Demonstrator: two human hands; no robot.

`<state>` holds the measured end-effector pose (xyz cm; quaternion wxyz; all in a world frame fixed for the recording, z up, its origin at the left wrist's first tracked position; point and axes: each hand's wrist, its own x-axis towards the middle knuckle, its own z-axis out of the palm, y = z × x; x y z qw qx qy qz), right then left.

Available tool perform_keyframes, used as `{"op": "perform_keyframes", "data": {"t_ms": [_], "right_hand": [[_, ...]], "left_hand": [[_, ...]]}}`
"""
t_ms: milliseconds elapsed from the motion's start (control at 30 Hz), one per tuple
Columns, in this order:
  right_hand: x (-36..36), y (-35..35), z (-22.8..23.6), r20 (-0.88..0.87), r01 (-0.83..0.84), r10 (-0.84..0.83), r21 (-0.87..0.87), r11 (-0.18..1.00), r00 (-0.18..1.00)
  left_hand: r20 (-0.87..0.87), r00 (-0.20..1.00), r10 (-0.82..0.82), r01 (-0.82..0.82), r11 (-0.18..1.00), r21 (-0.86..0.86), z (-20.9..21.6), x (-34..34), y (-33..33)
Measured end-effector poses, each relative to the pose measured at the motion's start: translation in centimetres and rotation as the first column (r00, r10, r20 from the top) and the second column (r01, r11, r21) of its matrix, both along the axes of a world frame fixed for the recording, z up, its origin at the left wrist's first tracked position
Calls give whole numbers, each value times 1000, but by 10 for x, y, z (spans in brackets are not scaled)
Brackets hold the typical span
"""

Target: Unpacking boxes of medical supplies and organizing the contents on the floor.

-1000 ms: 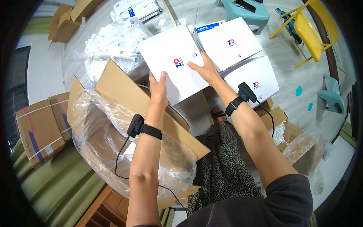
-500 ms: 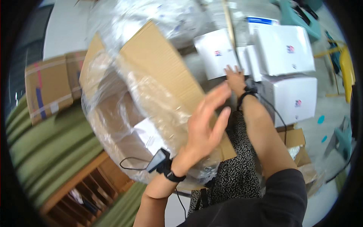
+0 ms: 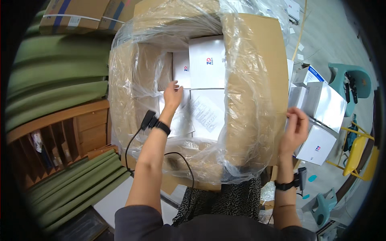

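A large cardboard carton [image 3: 132,76], lined with clear plastic film [image 3: 245,92], stands open in front of me. Inside lie white boxes [image 3: 207,60] with small red and blue prints, and a printed sheet [image 3: 209,114] on top of one. My left hand [image 3: 173,97] reaches over the boxes inside the carton, empty, with fingers slightly bent and apart. At the outer edge of the right carton flap [image 3: 277,76], my right hand [image 3: 294,130] has its fingers curled, seemingly pinching that edge. Slight blur softens its fingertips.
More white boxes [image 3: 325,106] are stacked on the floor at right, near a teal stool [image 3: 350,80] and a yellow chair [image 3: 354,154]. Strapped brown cartons [image 3: 76,20] sit at far left on green cushions [image 3: 68,64]. Black cables trail from my wrist devices.
My view has swung so the open carton is central. My right hand has left a white box and come to the flap's edge. My left hand has moved over the carton's inside.
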<state>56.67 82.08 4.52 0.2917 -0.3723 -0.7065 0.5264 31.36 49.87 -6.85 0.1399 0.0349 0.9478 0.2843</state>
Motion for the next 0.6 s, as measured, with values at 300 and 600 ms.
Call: {"op": "perform_keyframes", "data": {"t_ms": [300,600], "right_hand": [[-192,-148,-89,470,-24,154,-271,962,869],[-217,-143,-149,783,79,-102,68,995,613]], "left_hand": [[239,971,1,41,985,-167,-61,14,118],[64,994,-83,94,977,-193,-73,2,86]]}}
